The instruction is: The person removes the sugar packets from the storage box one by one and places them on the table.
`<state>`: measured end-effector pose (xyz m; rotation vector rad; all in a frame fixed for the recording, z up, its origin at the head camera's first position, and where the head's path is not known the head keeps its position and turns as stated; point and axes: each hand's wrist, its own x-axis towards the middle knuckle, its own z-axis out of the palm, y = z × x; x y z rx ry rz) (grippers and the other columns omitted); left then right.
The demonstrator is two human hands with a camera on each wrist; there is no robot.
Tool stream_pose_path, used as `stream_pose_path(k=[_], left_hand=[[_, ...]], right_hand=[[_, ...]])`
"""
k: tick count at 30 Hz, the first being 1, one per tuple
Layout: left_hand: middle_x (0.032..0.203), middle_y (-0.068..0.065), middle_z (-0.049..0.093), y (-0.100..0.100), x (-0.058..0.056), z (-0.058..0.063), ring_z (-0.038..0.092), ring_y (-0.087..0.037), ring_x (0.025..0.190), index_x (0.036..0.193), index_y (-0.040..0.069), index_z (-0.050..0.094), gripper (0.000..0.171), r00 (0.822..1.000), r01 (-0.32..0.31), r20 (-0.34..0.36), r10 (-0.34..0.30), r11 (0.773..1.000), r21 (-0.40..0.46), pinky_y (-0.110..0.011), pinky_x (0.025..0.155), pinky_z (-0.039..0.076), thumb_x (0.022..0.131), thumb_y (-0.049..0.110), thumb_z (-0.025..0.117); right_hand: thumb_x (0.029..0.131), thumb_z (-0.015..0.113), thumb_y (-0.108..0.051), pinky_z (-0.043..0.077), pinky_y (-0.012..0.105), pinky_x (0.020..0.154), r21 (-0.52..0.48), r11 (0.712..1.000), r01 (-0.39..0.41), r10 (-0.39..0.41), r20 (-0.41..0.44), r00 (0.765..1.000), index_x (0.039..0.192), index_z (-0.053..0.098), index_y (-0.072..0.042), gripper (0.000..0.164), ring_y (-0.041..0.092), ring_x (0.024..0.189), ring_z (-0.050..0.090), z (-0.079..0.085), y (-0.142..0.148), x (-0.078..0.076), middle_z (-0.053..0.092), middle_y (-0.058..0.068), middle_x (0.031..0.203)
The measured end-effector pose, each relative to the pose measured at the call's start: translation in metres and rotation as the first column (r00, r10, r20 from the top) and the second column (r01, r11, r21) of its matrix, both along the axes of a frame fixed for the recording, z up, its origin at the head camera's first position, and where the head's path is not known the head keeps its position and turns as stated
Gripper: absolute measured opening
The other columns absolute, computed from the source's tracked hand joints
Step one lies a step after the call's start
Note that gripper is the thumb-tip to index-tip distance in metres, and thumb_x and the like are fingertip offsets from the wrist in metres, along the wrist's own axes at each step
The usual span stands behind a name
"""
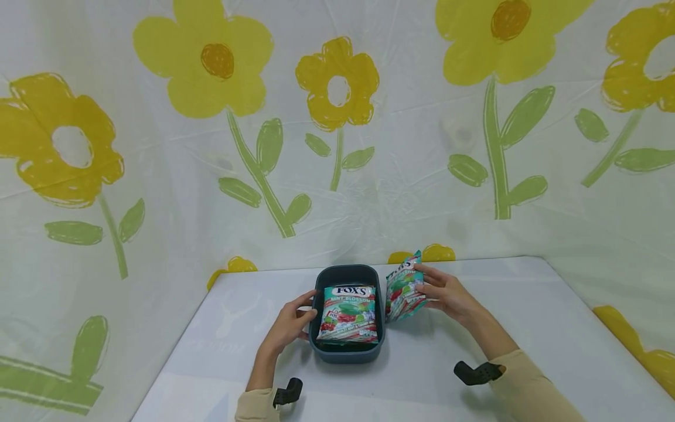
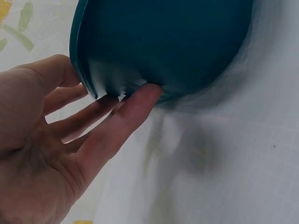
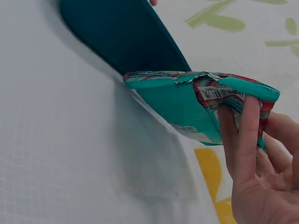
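A dark teal plastic container (image 1: 348, 356) stands on the table. Inside it lies a green and red bag of Fox's Mint Blossom candy (image 1: 348, 313), label up. The left hand (image 1: 287, 322) grips the container's left side, thumb at the rim and other fingers against the outer wall (image 2: 154, 56). Just right of the container, the right hand (image 1: 445, 293) holds a second candy bag (image 1: 405, 290) by its right side, tilted upright. In the right wrist view, fingers press into the back of this bag (image 3: 173, 107), beside the barcode, and its far end overlaps the container.
The white table (image 1: 422, 381) extends to both sides and in front of the container. Behind it hangs a pale cloth (image 1: 390, 205) printed with yellow flowers. A black camera mount (image 1: 477, 373) sits on the right wrist, another (image 1: 288, 392) on the left.
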<state>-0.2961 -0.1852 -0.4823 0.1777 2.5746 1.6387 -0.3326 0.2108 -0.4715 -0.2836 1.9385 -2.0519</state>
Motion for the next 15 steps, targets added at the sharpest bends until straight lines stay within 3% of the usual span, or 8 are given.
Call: stream_pose_path(k=[15], left_hand=[[0.136,-0.02,0.054,0.0019,0.0,-0.0004,0.062,-0.024,0.1,0.147,0.015,0.046,0.05,1.0,-0.007,-0.018,0.006,1.0,-0.015,-0.035,0.056,0.061,0.098,0.017,0.057]], right_hand=[[0.097,0.061,-0.022,0.06,0.027,0.083,0.021,1.0,-0.007,0.007,0.008,1.0,0.155,0.028,-0.013,0.067,0.012,0.102,0.065,-0.0038,-0.0007,-0.0025,0.028,0.025,0.158]])
